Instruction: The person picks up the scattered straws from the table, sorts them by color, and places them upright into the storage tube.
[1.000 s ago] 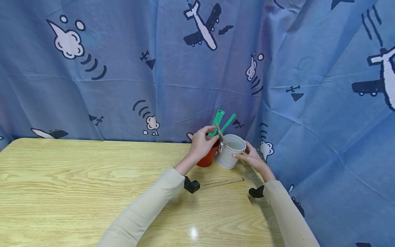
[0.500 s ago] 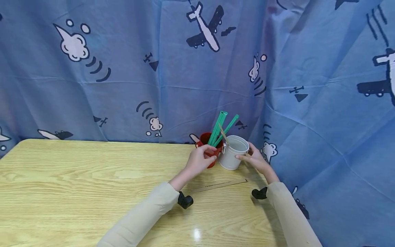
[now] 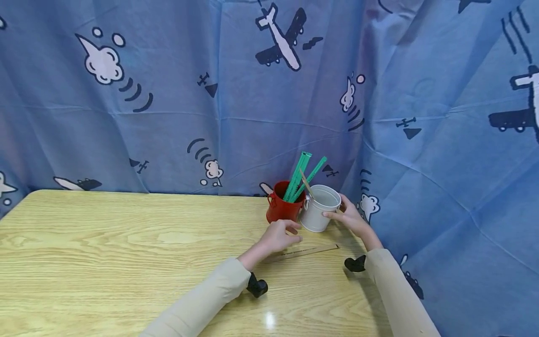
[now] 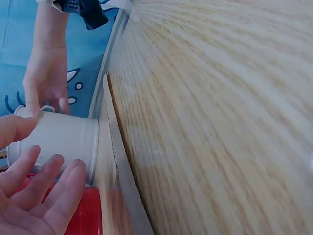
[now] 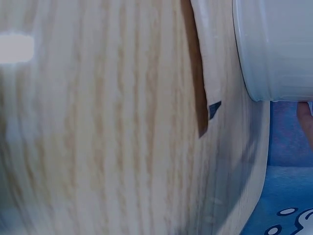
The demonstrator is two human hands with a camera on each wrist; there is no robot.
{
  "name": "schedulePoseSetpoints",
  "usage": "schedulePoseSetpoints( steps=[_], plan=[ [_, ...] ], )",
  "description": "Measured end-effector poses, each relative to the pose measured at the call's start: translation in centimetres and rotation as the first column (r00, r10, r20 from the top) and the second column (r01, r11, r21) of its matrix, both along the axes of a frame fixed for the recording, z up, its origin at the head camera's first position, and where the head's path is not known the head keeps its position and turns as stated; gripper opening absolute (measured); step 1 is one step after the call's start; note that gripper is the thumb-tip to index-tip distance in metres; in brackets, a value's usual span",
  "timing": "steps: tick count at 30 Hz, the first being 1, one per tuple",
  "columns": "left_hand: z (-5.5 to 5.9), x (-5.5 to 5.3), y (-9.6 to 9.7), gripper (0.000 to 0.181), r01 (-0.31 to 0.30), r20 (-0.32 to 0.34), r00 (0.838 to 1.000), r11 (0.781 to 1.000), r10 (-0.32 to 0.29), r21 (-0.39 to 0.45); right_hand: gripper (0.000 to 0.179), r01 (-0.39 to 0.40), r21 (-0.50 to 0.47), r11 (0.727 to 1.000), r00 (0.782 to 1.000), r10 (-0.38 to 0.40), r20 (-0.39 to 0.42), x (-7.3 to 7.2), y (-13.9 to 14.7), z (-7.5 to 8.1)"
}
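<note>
My right hand (image 3: 351,219) grips the white bucket (image 3: 315,217) at its right side, thumb on the front and fingers behind. A thin brown strip (image 3: 306,180) leans in that bucket and sticks out over its left rim. My left hand (image 3: 279,235) hovers above the table in front of the red bucket (image 3: 281,210), fingers loosely bent and apart, with nothing in them. Beneath it lies a long, flat brown paper strip (image 4: 122,166) with dark print, its far end dark-marked. Several long green packets (image 3: 298,175) stand in the red bucket, beside the white one.
The wooden table (image 3: 126,243) extends far to the left. A blue curtain (image 3: 168,93) with aeroplane prints hangs along its back and right side, close behind both buckets. Black devices (image 3: 355,264) are worn at both wrists.
My left hand has let go of the brown strip at the buckets and drawn back toward the strip on the table. My right hand keeps holding the white bucket. The view has shifted slightly.
</note>
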State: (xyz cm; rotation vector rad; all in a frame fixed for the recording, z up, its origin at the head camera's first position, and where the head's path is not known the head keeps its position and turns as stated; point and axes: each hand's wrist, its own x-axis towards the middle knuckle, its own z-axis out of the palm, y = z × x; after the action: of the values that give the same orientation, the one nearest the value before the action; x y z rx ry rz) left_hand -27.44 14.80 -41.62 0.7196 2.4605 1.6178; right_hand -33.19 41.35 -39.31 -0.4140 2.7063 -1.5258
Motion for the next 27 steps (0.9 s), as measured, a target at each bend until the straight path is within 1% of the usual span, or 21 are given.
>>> schedulePoseSetpoints(
  steps=[2,6,7,12,15,18,20,24,27],
  plan=[
    [-0.1,0.0,0.2,0.031,-0.003,0.017,1.0,1.0,0.003,-0.011,0.074,0.002,-0.004,1.0,1.0,-0.002,0.004,0.0,0.0,0.1],
    [-0.1,0.0,0.6,0.032,0.001,0.03,1.0,0.999,0.0,-0.047,0.074,0.008,-0.008,1.0,1.0,-0.008,-0.005,-0.9,0.7,-0.9],
    [-0.2,0.0,0.7,0.032,0.005,0.031,1.0,0.999,-0.004,-0.054,0.074,0.01,-0.011,1.0,1.0,-0.01,-0.005,-0.9,0.6,-1.0],
    [-0.4,0.0,1.0,0.031,0.021,0.02,1.0,0.995,-0.019,-0.099,0.072,0.012,-0.012,1.0,1.0,-0.012,-0.007,-0.8,0.6,-0.9],
    [-0.5,-0.1,1.2,0.032,0.022,0.003,1.0,0.988,-0.022,-0.154,0.072,0.015,-0.012,1.0,1.0,-0.015,-0.002,-0.7,0.5,-0.8],
    [-0.6,-0.1,1.3,0.033,0.023,-0.013,1.0,0.977,-0.026,-0.214,0.073,0.014,-0.009,1.0,1.0,-0.014,-0.002,-0.7,0.6,-0.9],
    [-0.7,-0.2,1.6,0.033,0.017,-0.032,0.999,0.964,-0.027,-0.264,0.073,0.013,-0.009,1.0,1.0,-0.013,-0.005,-0.8,0.6,-0.9],
    [-0.5,-0.2,2.0,0.032,0.013,-0.034,0.999,0.935,-0.026,-0.353,0.072,0.014,-0.013,1.0,1.0,-0.014,-0.007,-0.8,0.6,-1.0],
    [-0.2,-0.1,2.2,0.032,0.019,-0.023,0.999,0.915,-0.031,-0.403,0.072,0.015,-0.014,1.0,1.0,-0.015,-0.001,-0.7,0.6,-0.9]
  ],
)
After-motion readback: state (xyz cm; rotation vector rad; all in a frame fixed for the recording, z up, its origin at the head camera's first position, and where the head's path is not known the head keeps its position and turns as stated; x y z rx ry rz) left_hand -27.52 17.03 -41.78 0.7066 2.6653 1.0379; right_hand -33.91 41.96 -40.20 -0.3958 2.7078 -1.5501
